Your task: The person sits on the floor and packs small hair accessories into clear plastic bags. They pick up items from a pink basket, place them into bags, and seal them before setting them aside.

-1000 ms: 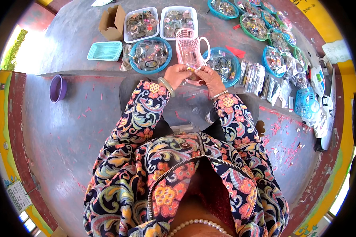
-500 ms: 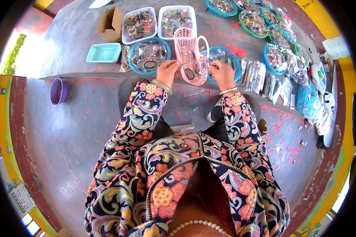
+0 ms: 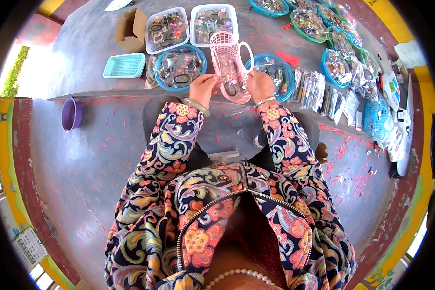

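The pink mesh basket (image 3: 222, 41) lay between the two hands at the near edge of the raised grey platform (image 3: 92, 53), clear packets (image 3: 230, 79) inside it. The left hand (image 3: 203, 90) was at its left rim, thumb and fingertips drawn together; whether they pinched anything could not be told. The right hand (image 3: 261, 88) was at the other rim, beside the handle loop (image 3: 246, 50), fingers curled, their grip too unclear to judge. Neither hand looked clearly nearer. The basket's long axis ran away from the person, its narrower end pointing toward the platform's far edge and leaning slightly left, the loop jutting right
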The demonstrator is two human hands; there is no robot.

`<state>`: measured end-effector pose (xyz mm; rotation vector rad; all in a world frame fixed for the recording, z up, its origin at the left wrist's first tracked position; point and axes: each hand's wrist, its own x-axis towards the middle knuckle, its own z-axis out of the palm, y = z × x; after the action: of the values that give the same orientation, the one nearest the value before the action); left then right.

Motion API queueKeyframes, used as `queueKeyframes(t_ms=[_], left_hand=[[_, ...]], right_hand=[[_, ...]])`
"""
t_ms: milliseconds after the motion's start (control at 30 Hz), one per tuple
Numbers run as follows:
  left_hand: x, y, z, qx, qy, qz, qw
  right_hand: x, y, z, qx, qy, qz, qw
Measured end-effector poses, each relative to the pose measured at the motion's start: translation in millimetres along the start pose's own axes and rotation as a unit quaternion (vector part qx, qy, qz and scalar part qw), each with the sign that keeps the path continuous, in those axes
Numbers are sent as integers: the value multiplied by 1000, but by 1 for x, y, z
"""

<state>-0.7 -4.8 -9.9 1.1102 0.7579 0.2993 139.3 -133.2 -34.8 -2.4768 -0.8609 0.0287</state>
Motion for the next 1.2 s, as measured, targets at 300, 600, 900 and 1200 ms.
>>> queueKeyframes(t_ms=[300,600,900,1200], left_hand=[[4,-6,-3,-7,-2,6,1000],[2,-2,2,-4,-12,-10,1000],[2,-4,-1,17,-12,-13,1000],[-1,-3,-1,12,-18,-21,1000]], right_hand=[[41,69,-72,147,-14,117,982],[56,150,-47,55,-227,214,948],[23,141,36,-350,-395,-44,848],[6,91,20,-289,-339,164,880]])
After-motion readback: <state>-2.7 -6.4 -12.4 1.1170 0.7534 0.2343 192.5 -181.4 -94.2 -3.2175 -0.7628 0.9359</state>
